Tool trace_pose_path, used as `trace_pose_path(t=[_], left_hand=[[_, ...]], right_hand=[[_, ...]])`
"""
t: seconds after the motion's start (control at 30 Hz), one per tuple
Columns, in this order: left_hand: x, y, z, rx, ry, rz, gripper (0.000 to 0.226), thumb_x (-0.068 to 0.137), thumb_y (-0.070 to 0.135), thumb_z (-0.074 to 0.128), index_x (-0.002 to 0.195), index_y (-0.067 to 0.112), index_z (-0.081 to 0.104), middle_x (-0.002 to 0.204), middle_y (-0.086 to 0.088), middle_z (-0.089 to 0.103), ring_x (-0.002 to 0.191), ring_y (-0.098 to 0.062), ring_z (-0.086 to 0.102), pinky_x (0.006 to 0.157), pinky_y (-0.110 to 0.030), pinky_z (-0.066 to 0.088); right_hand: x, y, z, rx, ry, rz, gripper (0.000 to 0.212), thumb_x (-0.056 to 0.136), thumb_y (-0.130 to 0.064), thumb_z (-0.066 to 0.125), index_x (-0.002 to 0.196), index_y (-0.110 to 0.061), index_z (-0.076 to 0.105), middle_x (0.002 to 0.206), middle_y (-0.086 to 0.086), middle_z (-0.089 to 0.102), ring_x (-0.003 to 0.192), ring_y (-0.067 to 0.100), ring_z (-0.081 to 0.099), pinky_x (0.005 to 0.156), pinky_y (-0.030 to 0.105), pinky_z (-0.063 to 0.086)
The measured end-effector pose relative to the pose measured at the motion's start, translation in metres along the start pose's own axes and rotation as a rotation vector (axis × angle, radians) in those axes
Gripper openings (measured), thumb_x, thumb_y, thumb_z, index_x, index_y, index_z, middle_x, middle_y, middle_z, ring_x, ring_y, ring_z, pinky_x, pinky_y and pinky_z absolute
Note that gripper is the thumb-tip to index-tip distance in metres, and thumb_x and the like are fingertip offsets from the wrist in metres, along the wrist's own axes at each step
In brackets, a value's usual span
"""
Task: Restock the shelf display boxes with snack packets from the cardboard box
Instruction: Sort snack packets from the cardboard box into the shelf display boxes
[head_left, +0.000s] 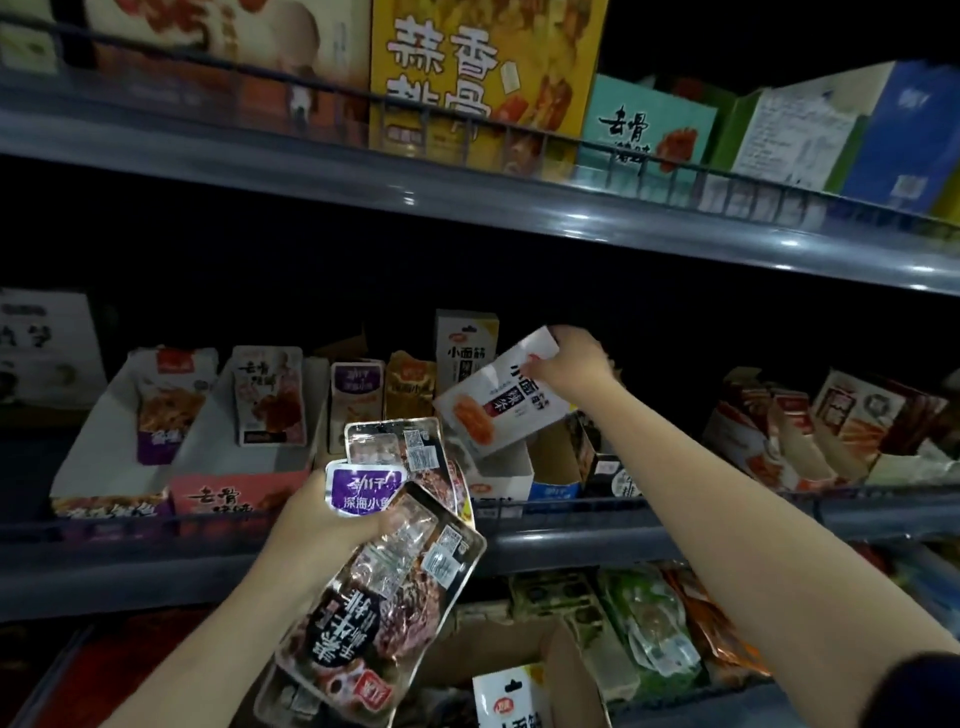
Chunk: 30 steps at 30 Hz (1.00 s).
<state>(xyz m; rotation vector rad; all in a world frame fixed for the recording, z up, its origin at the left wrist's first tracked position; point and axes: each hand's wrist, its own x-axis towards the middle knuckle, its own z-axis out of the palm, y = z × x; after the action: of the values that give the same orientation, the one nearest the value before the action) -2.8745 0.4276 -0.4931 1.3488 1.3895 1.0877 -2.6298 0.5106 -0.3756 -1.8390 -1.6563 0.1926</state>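
A single head-worn view (wide-angle, edges bowed) faces forward and slightly down, close to the middle shelf (571, 540), both forearms reaching in.

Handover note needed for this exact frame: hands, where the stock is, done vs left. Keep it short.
Left hand: gripping a fanned bunch of packets, mostly dark ones plus one small purple packet, held in front of the middle shelf rail.
Right hand: pinching the top edge of a white packet, tilted, above the white display box; not yet seated.
Cardboard box: open at bottom centre, at least one more white packet inside.
Done: several display boxes on the left already hold upright packets.
Left: drop the white packet in, sort the left-hand bunch into matching boxes, empty the cardboard box.
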Motion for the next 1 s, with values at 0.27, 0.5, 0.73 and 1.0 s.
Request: trace_pose_path(t=[0.27, 0.5, 0.73, 1.0], left_hand=[[0.026, 0.013, -0.025, 0.02, -0.129, -0.024, 0.068, 0.043, 0.027, 0.085, 0.106, 0.023, 0.06, 0.099, 0.002, 0.072, 0.096, -0.015, 0.065, 0.086, -0.03, 0.046], [0.043, 0.015, -0.027, 0.038, -0.207, -0.03, 0.057, 0.057, 0.014, 0.086, 0.107, 0.021, 0.061, 0.099, 0.002, 0.073, 0.097, -0.015, 0.067, 0.088, -0.025, 0.05], [0.051, 0.021, -0.032, 0.044, -0.196, 0.061, 0.089, 0.061, 0.011, 0.087, 0.129, 0.034, 0.035, 0.11, 0.001, 0.065, 0.096, -0.01, 0.064, 0.07, -0.013, 0.046], [0.049, 0.017, -0.038, 0.074, -0.256, 0.231, 0.101, 0.058, 0.033, 0.084, 0.135, 0.066, 0.027, 0.136, 0.012, 0.049, 0.11, -0.004, 0.062, 0.094, -0.02, 0.048]], right_hand=[[0.066, -0.03, 0.009, -0.351, -0.19, -0.091, 0.057, 0.096, -0.019, 0.052, 0.147, -0.007, 0.028, 0.145, 0.015, 0.039, 0.129, 0.028, 0.043, 0.09, 0.028, 0.04], [0.085, -0.034, 0.015, -0.437, -0.145, -0.148, 0.045, 0.097, -0.019, 0.05, 0.14, -0.009, 0.04, 0.137, 0.016, 0.048, 0.12, 0.031, 0.049, 0.087, 0.032, 0.042], [0.084, -0.037, 0.017, -0.536, -0.062, -0.071, 0.031, 0.097, -0.017, 0.046, 0.126, -0.006, 0.051, 0.125, 0.016, 0.054, 0.111, 0.031, 0.054, 0.08, 0.031, 0.043], [0.077, -0.051, 0.018, -0.549, -0.01, 0.014, 0.037, 0.096, -0.018, 0.048, 0.132, -0.008, 0.047, 0.128, 0.014, 0.052, 0.116, 0.031, 0.051, 0.086, 0.033, 0.042]])
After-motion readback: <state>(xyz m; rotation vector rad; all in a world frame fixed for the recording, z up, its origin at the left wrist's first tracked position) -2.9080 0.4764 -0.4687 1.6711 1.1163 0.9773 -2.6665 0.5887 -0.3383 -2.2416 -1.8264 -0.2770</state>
